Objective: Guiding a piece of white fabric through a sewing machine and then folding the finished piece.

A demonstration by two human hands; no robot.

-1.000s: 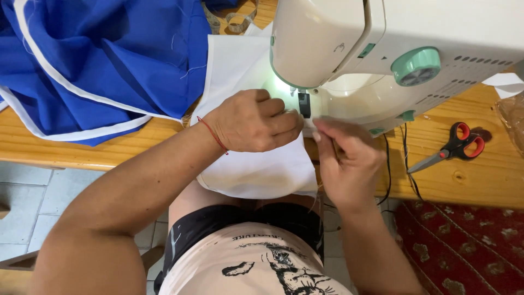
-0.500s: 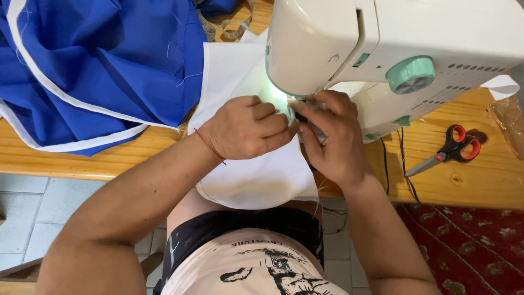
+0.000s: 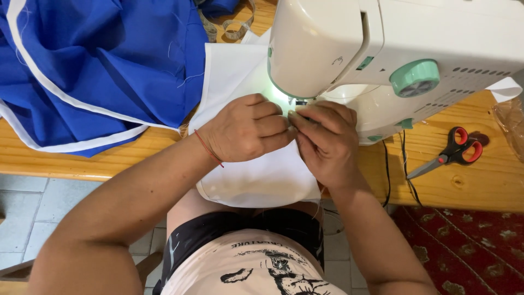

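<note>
A white sewing machine [image 3: 393, 49] with mint-green knobs stands on the wooden table [image 3: 480, 180]. A piece of white cloth [image 3: 262, 180] lies under its lit needle area and hangs over the table's front edge. My left hand [image 3: 245, 128] rests on the cloth with its fingers curled, just left of the needle. My right hand [image 3: 325, 142] meets it fingertip to fingertip right below the machine's head, pinching at the cloth there. The needle itself is hidden by my fingers. A thin red string circles my left wrist.
A blue garment with white trim [image 3: 98, 65] is heaped at the table's left. Red-handled scissors [image 3: 450, 153] lie at the right beside the machine's black cords [image 3: 401, 169]. A measuring tape [image 3: 229, 24] curls at the back. Grey floor tiles and a red patterned rug [image 3: 469, 246] lie below.
My right hand has moved up from the table's front edge to the needle area and now meets my left hand. The left hand has stayed in place on the cloth.
</note>
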